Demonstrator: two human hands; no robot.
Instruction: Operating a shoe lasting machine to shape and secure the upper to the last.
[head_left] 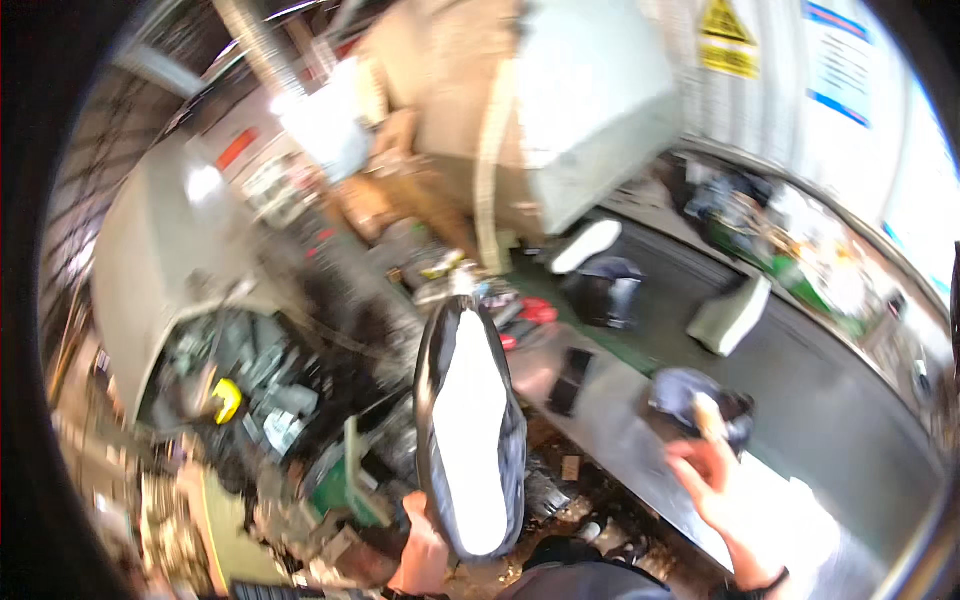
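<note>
My left hand (421,552) grips the lower left edge of a long, narrow object (470,430) with a white face and a black, padded-looking rim. The object stands almost upright in front of me; its exact kind is unclear. My right hand (710,485) reaches over the dark conveyor belt (800,420), fingers apart. Just beyond its fingertips lies a dark, rounded item (685,390), blurred by motion. A pale patch at the fingers is too smeared to identify.
Farther along the belt lie a black item (607,290), a white elongated piece (587,246) and a pale block (732,315). At left, a large grey container (170,270) opens onto dark scrap. Mixed waste (800,250) lines the belt's far side. A metal ledge (630,420) borders the belt.
</note>
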